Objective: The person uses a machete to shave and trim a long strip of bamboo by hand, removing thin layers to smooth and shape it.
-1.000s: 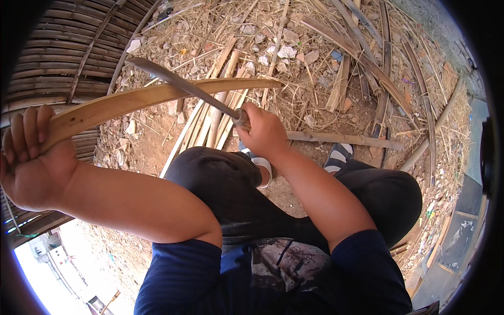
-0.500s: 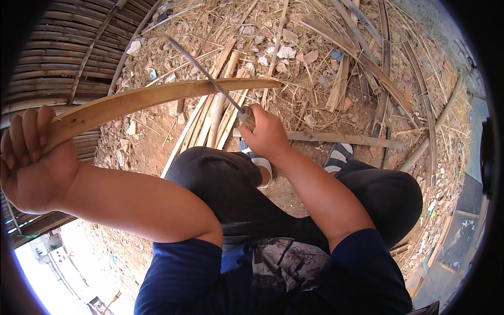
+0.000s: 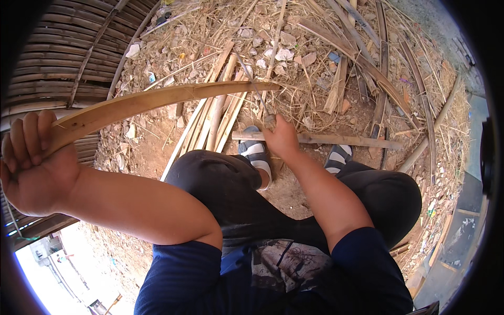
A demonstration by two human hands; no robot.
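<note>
Left hand (image 3: 39,163) curls round one end of the bamboo strip (image 3: 152,97), held out beyond the knees (image 3: 202,170); right hand (image 3: 283,137) closed on the knife (image 3: 260,98), blade crossing the thin far end, where flexing could skid it sandal-ward (image 3: 254,151).

Your bamboo strip (image 3: 152,98) and knife (image 3: 254,84), crossed near 12 o'clock.
You have the strip raised, pale yellow-brown with a few dark spots, looking bowed as it runs from its wide end at 10 o'clock to its narrow tip at 12; your knife's thin grey blade points toward 11 o'clock, its handle mostly covered, and whether blade and strip touch is unclear.
</note>
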